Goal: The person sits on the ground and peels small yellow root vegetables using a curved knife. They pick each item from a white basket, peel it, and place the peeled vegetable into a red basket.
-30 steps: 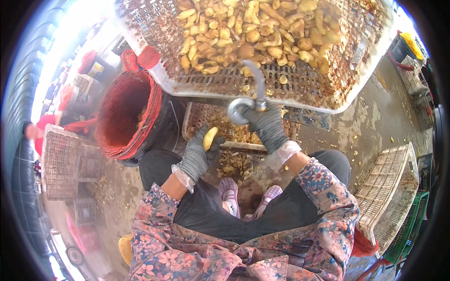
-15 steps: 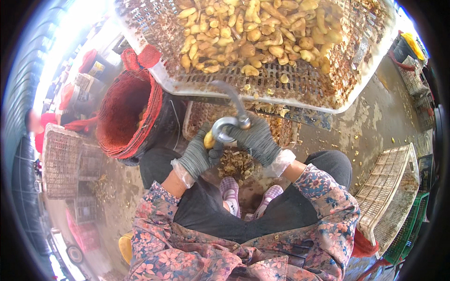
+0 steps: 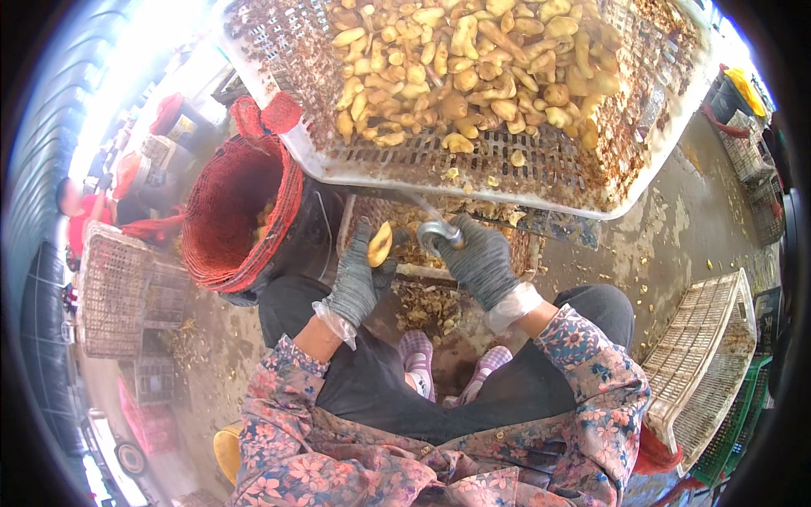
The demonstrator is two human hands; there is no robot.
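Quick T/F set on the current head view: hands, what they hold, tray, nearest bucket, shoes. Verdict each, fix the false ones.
1. The left grip holds a yellow piece. True.
2. The right grip holds a yellow piece too. False: the right grip holds a metal tool with a ring.
3. More yellow pieces are heaped in the white-rimmed tray. True.
4. The nearest bucket stands right of the tray. False: that bucket is at its left.
5. The shoes are plain black. False: the shoes are purple-and-white checked.
6. The two grips are apart. True.
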